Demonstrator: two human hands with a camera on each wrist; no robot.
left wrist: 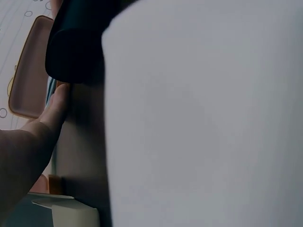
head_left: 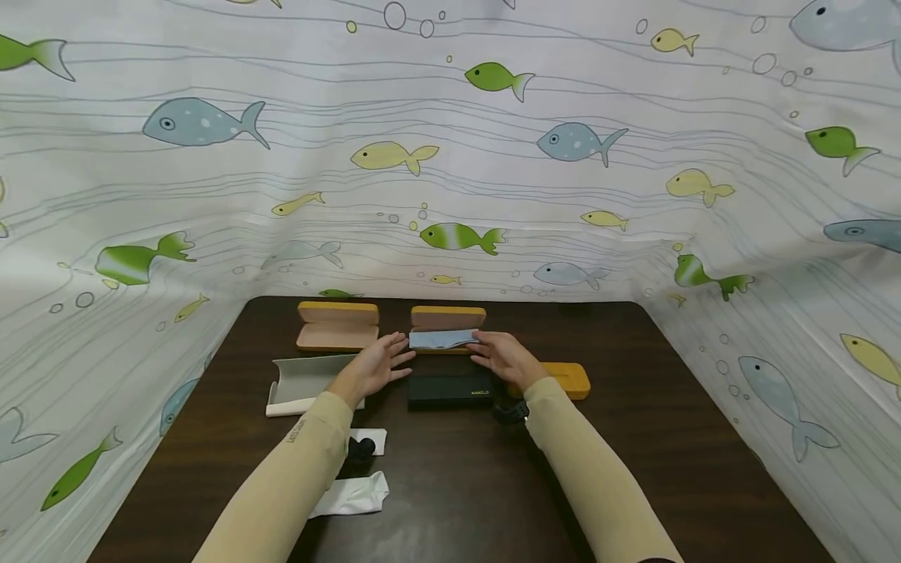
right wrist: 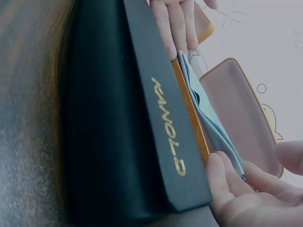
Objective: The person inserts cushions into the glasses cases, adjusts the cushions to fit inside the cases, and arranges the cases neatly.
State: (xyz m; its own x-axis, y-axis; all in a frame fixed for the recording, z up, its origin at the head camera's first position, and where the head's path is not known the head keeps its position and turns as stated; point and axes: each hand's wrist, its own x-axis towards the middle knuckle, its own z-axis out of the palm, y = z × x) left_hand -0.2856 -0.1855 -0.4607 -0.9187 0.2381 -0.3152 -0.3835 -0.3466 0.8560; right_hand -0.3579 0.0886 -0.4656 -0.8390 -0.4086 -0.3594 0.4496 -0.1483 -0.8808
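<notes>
Here, cloth (head_left: 439,339) lying folded in case (head_left: 448,317), between left grip (head_left: 375,364) and right grip (head_left: 508,360): left resting wide beside near end, right touching other end, fingers uncurled. Cloth probably handling light, soft, floppy; folded ends likely offering best hold.

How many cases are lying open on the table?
3: a yellow-edged case at the back left, a matching case at the back middle, and a white case partly behind the left hand. Others may be hidden.
</notes>
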